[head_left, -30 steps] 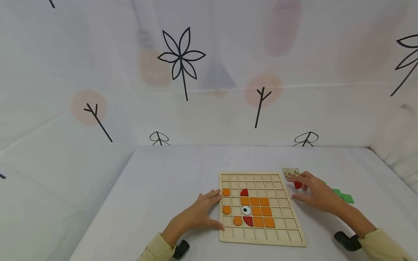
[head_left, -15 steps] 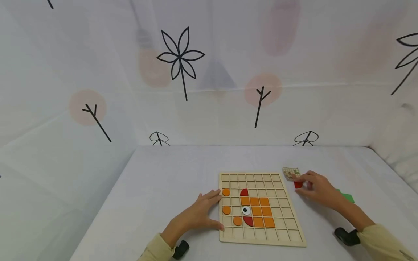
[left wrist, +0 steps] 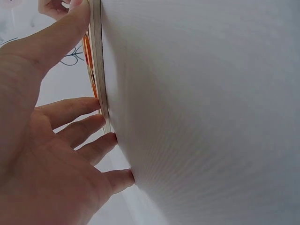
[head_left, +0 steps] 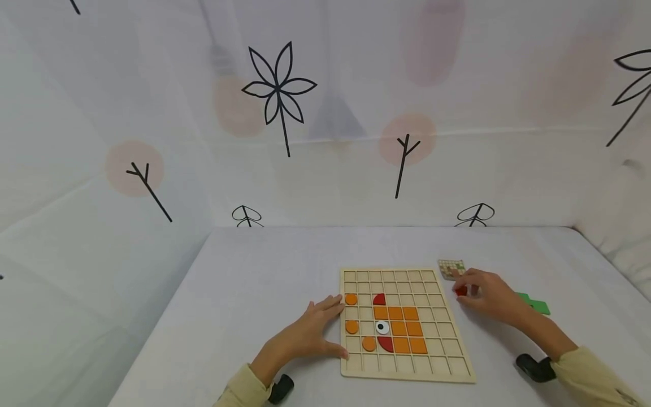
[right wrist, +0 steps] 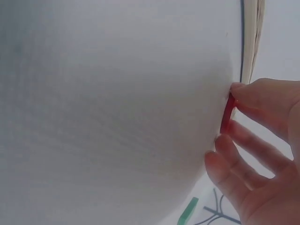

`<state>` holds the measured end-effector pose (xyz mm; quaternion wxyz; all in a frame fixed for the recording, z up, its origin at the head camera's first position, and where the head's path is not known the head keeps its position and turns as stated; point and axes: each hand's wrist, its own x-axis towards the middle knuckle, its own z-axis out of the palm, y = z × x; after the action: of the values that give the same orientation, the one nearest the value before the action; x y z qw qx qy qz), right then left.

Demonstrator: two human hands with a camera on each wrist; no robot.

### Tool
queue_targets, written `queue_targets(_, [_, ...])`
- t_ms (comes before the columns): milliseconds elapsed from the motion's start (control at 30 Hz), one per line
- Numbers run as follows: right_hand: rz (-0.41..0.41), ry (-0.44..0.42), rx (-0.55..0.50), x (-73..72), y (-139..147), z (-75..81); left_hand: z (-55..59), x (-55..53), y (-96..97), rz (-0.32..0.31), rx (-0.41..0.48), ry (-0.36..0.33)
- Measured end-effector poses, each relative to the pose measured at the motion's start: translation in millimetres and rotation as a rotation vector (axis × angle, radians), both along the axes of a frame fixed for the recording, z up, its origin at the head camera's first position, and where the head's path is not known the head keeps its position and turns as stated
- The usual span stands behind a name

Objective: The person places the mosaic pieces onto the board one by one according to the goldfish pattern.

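A square wooden grid board (head_left: 407, 377) lies on the white table, with orange squares (head_left: 399, 329), orange discs (head_left: 351, 327), red quarter-round pieces (head_left: 385, 344) and a white eye disc (head_left: 382, 327) set in its cells. My left hand (head_left: 307, 333) is spread along the board's left edge, thumb and fingertips touching it; the left wrist view shows its straight fingers (left wrist: 79, 112) there. Just right of the board, low over the table, my right hand (head_left: 490, 295) pinches a red piece (head_left: 461, 290) between thumb and fingers. The right wrist view shows that red piece (right wrist: 228, 114) edge-on.
A small gridded pattern card (head_left: 450, 268) lies beyond the right fingertips, off the board's upper right corner. Green tiles (head_left: 539, 306) rest on the table behind the right hand, partly covered by it. A patterned white cloth (head_left: 330, 186) hangs at the table's back.
My right hand's fingers have closed on the red piece and drawn it slightly left, toward the board. My left hand stays on the board's edge.
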<state>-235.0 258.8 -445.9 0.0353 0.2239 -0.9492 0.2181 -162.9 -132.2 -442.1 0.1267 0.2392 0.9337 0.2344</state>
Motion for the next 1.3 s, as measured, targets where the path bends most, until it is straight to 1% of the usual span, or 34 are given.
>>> queue_targets(100, [0.015,-0.013,0.003,2.8,-2,1.8,1.6,0.0,0.2,0.005,0.004,-0.016])
queue_targets(200, [0.038,-0.008,0.0,5.8,-3,2.7,3.0,0.5,0.3,0.01,0.009,-0.028])
queue_targets(333, [0.059,0.016,-0.005,11.6,-1,3.2,2.6,0.5,1.7,0.002,0.008,-0.023])
queue_targets(433, [0.067,0.016,-0.025,17.4,0,3.9,1.6,0.7,2.6,0.002,0.001,-0.019])
queue_targets(700, [0.101,-0.069,-0.074,32.2,-9,11.5,2.3,1.4,2.5,0.014,-0.013,-0.016])
queue_targets(867, [0.196,-0.071,-0.138,43.5,-18,16.0,2.0,0.9,1.7,0.02,-0.009,-0.019])
queue_targets(933, [0.225,-0.085,-0.15,47.7,-22,16.7,1.3,0.7,1.5,0.018,-0.006,-0.02])
queue_targets(1100, [0.26,-0.152,-0.151,55.2,-31,17.6,-0.2,0.2,1.2,0.006,0.0,-0.011])
queue_targets(1167, [0.287,-0.164,-0.158,57.6,-34,17.4,-0.5,0.0,1.2,0.006,0.001,-0.01])
queue_targets(1300, [0.359,-0.153,-0.189,63.0,-39,15.7,-0.1,-0.2,1.2,0.01,0.002,-0.011])
